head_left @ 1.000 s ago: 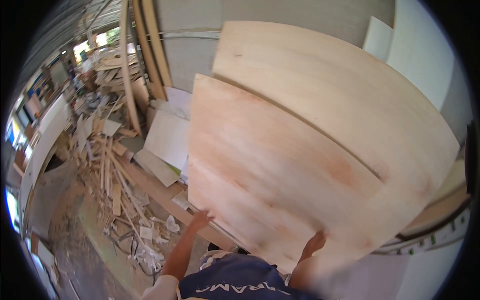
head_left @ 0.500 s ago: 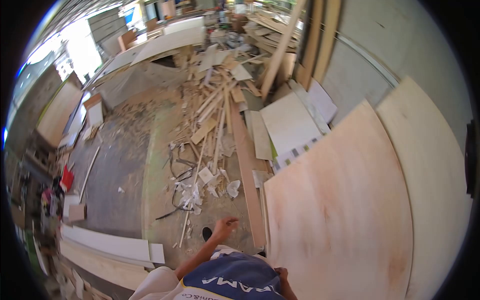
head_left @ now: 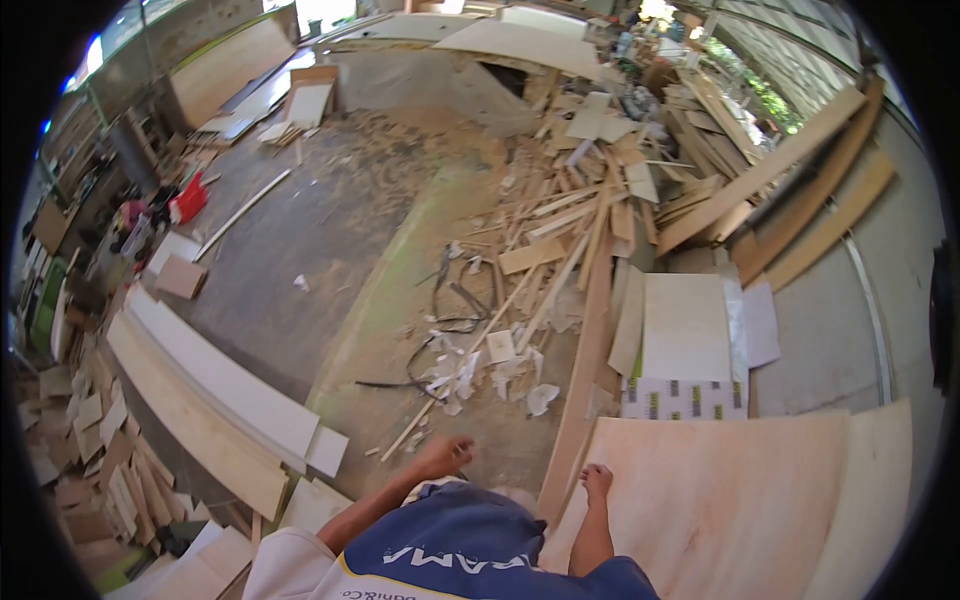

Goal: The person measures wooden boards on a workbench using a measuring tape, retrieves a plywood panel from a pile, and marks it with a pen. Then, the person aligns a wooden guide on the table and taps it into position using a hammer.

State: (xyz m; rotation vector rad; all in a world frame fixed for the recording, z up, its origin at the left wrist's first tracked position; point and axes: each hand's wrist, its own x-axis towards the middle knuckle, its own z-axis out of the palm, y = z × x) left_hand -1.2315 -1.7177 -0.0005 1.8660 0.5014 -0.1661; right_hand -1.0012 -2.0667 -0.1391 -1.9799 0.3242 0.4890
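Note:
My left hand hangs in front of my body over the littered floor, its fingers loosely bent and apart, with nothing in them. Near the left edge of a large plywood sheet is my right hand, its fingers loosely curled and no held object visible. Whether it touches the sheet I cannot tell. A second, paler sheet lies against the plywood on the right. Beside it, a long brown board runs away from me along the floor.
Wood offcuts are heaped ahead, with torn paper and black straps nearer. White panels lie at left, beside scrap blocks. Long planks and a white panel lean at the right wall.
My view has swung left-to-right across the room, so the scrap heap and plywood sit differently in frame. My right hand has come up from beside my body to near the plywood's edge.

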